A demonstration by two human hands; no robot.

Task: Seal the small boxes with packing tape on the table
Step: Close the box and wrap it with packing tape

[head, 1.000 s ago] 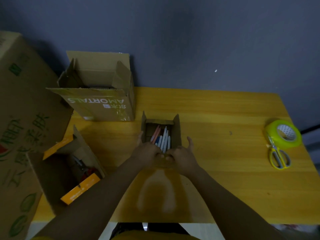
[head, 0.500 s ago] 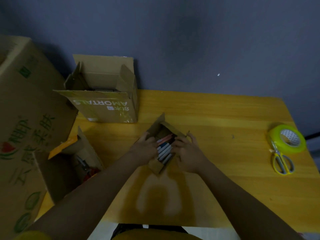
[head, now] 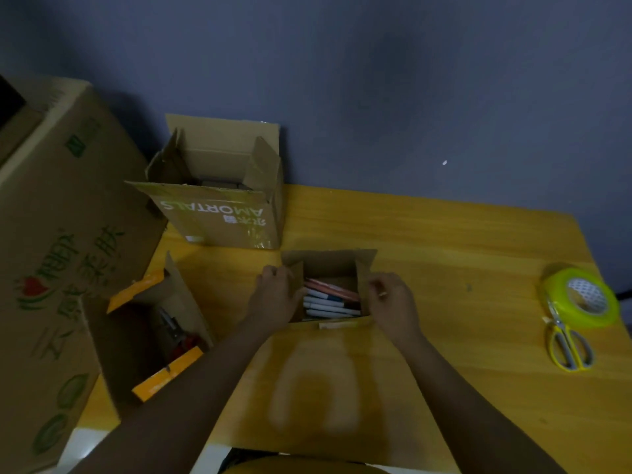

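Small box (head: pixel 330 268) now sits square on the table (head: pixel 444 254), long side across; half a second ago it lay turned on a diagonal, and a second ago end-on. Flaps all open, pens (head: pixel 330 301) visible inside. Left hand (head: pixel 273 297) grips the left flap, fingers curled on it; right hand (head: pixel 393 302) pinches the right flap. Judgement: box is aligned for closing; flaps not yet folded. Tape roll (head: pixel 581 297) and scissors (head: pixel 567 347) lie untouched, well apart at right.
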